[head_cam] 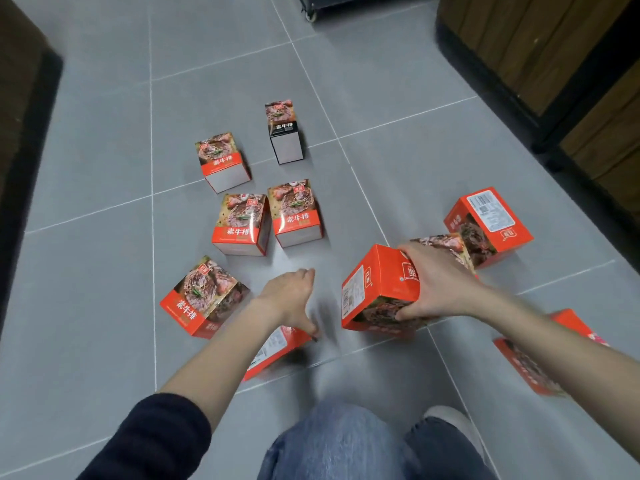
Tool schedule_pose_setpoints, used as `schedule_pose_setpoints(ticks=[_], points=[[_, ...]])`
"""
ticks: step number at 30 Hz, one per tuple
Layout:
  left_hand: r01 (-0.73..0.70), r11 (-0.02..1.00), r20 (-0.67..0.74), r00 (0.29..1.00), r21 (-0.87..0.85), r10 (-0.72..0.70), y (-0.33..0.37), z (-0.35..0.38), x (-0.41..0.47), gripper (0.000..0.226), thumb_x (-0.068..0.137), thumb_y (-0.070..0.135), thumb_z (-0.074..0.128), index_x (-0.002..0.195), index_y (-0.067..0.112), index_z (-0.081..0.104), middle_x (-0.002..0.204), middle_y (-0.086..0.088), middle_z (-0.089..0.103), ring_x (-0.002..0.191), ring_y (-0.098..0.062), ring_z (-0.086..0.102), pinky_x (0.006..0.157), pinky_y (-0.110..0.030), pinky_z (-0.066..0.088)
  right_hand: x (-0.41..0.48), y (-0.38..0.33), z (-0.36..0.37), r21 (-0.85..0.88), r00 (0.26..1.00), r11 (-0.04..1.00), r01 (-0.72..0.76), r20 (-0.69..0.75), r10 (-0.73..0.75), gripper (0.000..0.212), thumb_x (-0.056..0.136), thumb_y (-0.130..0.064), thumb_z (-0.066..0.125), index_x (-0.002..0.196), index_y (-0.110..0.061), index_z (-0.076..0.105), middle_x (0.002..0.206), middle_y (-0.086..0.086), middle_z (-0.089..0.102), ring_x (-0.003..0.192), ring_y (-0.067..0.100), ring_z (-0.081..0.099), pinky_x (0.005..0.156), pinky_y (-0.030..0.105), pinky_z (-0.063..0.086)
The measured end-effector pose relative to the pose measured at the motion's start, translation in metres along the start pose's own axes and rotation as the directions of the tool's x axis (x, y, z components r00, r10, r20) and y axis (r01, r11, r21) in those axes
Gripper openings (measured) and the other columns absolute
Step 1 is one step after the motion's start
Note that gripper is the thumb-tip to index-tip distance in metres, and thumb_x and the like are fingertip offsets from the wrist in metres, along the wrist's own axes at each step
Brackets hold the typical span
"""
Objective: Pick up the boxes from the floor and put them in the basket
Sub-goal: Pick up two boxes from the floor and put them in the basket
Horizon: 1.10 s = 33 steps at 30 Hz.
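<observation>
Several red food boxes with a meat picture lie scattered on the grey tiled floor. My right hand (438, 284) grips one tilted red box (375, 289) by its end, low over the floor. My left hand (292, 297) hovers with fingers apart and nothing in it, above a flat box (273, 348) that my forearm partly hides. Another box (204, 299) lies just left of that hand. Two boxes (242, 223) (297, 213) stand side by side further off. A black-banded box (284, 133) stands farthest away. No basket is in view.
A red box (488, 223) lies right of my right hand, another (540, 358) under my right forearm, and one (221, 164) stands at the far left of the group. Dark wooden cabinets (540, 46) line the right side. A castor wheel (310, 16) shows at the top. My jeans-clad knees (346, 445) fill the bottom.
</observation>
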<state>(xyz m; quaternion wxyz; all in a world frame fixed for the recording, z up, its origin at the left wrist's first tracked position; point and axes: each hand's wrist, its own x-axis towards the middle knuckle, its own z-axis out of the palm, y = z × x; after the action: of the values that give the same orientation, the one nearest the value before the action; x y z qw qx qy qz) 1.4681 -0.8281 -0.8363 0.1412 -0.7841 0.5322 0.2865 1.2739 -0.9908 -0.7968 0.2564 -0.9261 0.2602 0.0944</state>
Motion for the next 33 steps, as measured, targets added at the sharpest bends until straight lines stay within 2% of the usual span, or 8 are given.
schedule_pose_setpoints(ticks=[6, 10, 14, 19, 22, 26, 30, 33], points=[[0.135, 0.905, 0.199, 0.952, 0.402, -0.231, 0.032, 0.033, 0.045, 0.095, 0.055, 0.079, 0.064, 0.125, 0.016, 0.053, 0.127, -0.003, 0.056, 0.118, -0.024, 0.053, 0.097, -0.035, 0.039, -0.021, 0.038, 0.021, 0.05, 0.996, 0.995, -0.086, 0.009, 0.086, 0.103, 0.048, -0.046, 0.083, 0.133, -0.016, 0.034, 0.128, 0.003, 0.049, 0.117, 0.023, 0.047, 0.094, 0.031, 0.039], [0.108, 0.816, 0.323, 0.883, 0.567, -0.341, 0.042, 0.048, 0.061, 0.085, 0.071, 0.067, 0.062, 0.137, 0.016, 0.044, 0.142, -0.008, 0.045, 0.131, -0.031, 0.042, 0.108, -0.051, 0.03, -0.031, 0.057, 0.033, 0.057, 0.994, 0.992, -0.109, 0.036, 0.108, 0.097, 0.047, -0.048, 0.081, 0.128, -0.019, 0.036, 0.121, 0.0, 0.05, 0.111, 0.021, 0.049, 0.088, 0.03, 0.039], [0.079, 0.781, 0.381, 0.84, 0.619, -0.387, 0.046, 0.06, 0.068, 0.081, 0.075, 0.053, 0.068, 0.141, 0.018, 0.037, 0.146, -0.007, 0.041, 0.133, -0.032, 0.039, 0.107, -0.053, 0.032, -0.034, 0.067, 0.039, 0.061, 0.992, 0.99, -0.123, 0.037, 0.121, 0.092, 0.049, -0.048, 0.081, 0.126, -0.021, 0.038, 0.118, -0.003, 0.051, 0.109, 0.019, 0.049, 0.079, 0.025, 0.034], [0.042, 0.795, 0.331, 0.895, 0.605, -0.3, 0.034, 0.056, 0.057, 0.062, 0.075, 0.039, 0.069, 0.131, 0.02, 0.05, 0.134, -0.002, 0.053, 0.123, -0.024, 0.052, 0.099, -0.043, 0.045, -0.028, 0.068, 0.034, 0.056, 0.991, 0.991, -0.122, 0.058, 0.119, 0.091, 0.048, -0.049, 0.08, 0.124, -0.022, 0.038, 0.116, -0.002, 0.051, 0.107, 0.019, 0.049, 0.083, 0.031, 0.042], [0.109, 0.863, 0.278, 0.92, 0.494, -0.275, 0.008, 0.035, 0.037, 0.067, 0.066, 0.047, 0.074, 0.125, 0.021, 0.055, 0.125, 0.002, 0.061, 0.114, -0.018, 0.06, 0.091, -0.031, 0.048, -0.02, 0.058, 0.021, 0.042, 0.991, 0.994, -0.098, 0.092, 0.094, 0.096, 0.044, -0.053, 0.077, 0.125, -0.021, 0.037, 0.118, -0.001, 0.051, 0.108, 0.021, 0.049, 0.089, 0.034, 0.043], [0.28, 0.954, 0.212, 0.931, 0.11, -0.297, -0.026, -0.004, -0.014, 0.077, 0.06, 0.054, 0.076, 0.12, 0.014, 0.049, 0.123, -0.005, 0.06, 0.111, -0.025, 0.058, 0.09, -0.035, 0.05, -0.016, 0.023, -0.017, 0.044, 0.989, 0.996, -0.076, 0.134, 0.069, 0.102, 0.044, -0.051, 0.082, 0.129, -0.018, 0.037, 0.121, 0.002, 0.051, 0.112, 0.024, 0.049, 0.093, 0.036, 0.043], [0.351, 0.889, 0.088, 0.936, -0.293, -0.34, -0.03, -0.056, -0.084, 0.089, 0.059, 0.048, 0.081, 0.13, 0.012, 0.043, 0.124, -0.006, 0.058, 0.113, -0.027, 0.056, 0.091, -0.036, 0.047, -0.021, -0.027, -0.077, -0.011, 0.987, 1.0, -0.007, 0.162, 0.009, 0.097, 0.041, -0.052, 0.082, 0.122, -0.015, 0.043, 0.115, 0.003, 0.056, 0.106, 0.025, 0.053, 0.088, 0.036, 0.045], [0.311, 0.839, 0.026, 0.942, -0.446, -0.335, -0.025, -0.113, -0.14, 0.09, 0.058, 0.042, 0.084, 0.131, 0.011, 0.043, 0.119, -0.007, 0.062, 0.11, -0.026, 0.058, 0.087, -0.034, 0.047, -0.037, -0.071, -0.136, -0.034, 0.985, 0.998, 0.044, 0.17, -0.038, 0.093, 0.043, -0.05, 0.081, 0.12, -0.015, 0.043, 0.111, 0.003, 0.057, 0.104, 0.025, 0.054, 0.086, 0.035, 0.045]])
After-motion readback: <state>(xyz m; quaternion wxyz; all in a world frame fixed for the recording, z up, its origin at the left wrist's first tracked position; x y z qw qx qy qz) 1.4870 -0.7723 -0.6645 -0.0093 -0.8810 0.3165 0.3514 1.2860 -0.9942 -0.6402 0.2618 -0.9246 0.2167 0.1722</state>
